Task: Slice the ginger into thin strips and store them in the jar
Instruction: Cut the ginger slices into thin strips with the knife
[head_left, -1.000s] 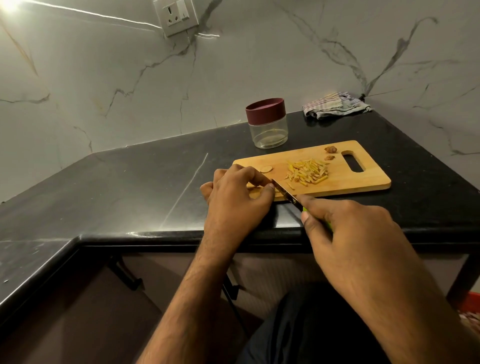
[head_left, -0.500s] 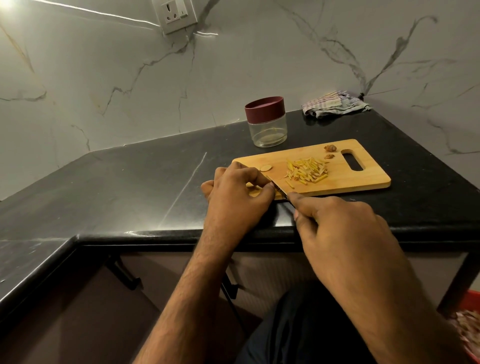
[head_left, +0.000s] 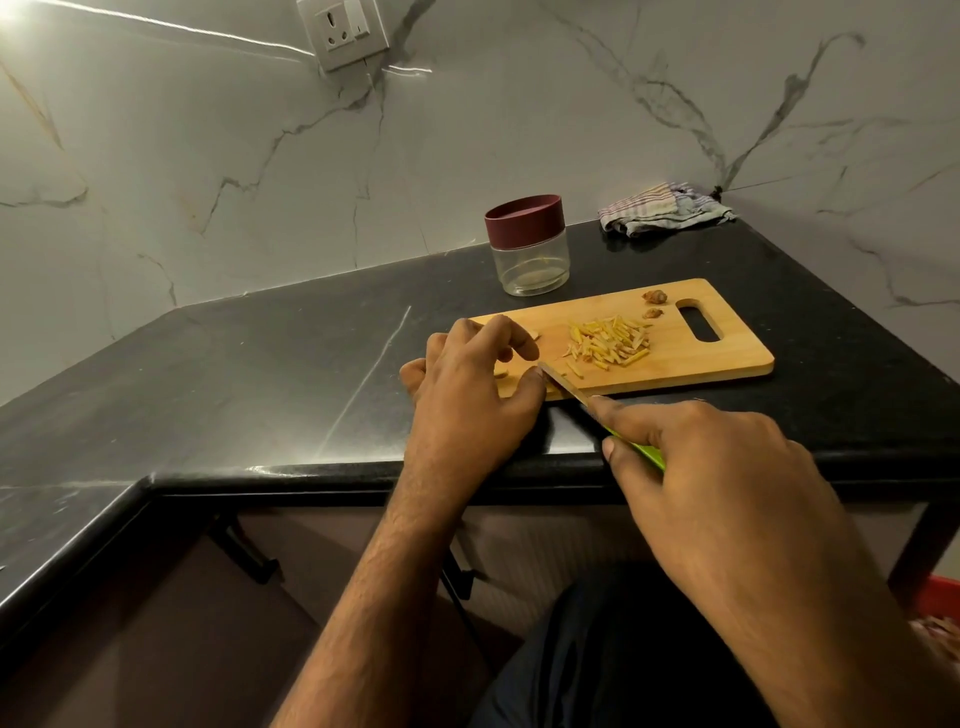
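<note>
A wooden cutting board (head_left: 727, 364) lies on the black counter. A pile of thin yellow ginger strips (head_left: 610, 343) sits at its middle, and two brown ginger ends (head_left: 654, 297) lie near the handle hole. My left hand (head_left: 472, 384) is curled over the board's left end and pins a pale ginger slice (head_left: 501, 373), mostly hidden under the fingers. My right hand (head_left: 727, 467) grips a green-handled knife (head_left: 563, 384) whose blade tip is against my left thumb. The glass jar (head_left: 527, 260), maroon lid on, stands behind the board.
A crumpled striped cloth (head_left: 665, 208) lies in the back corner of the counter. A wall socket (head_left: 345, 31) is on the marble backsplash. The counter's front edge (head_left: 311, 475) runs just under my wrists.
My right hand pushed the knife forward, then drew it back toward me, exposing the green handle again. My left fingers lifted a little over the slice.
</note>
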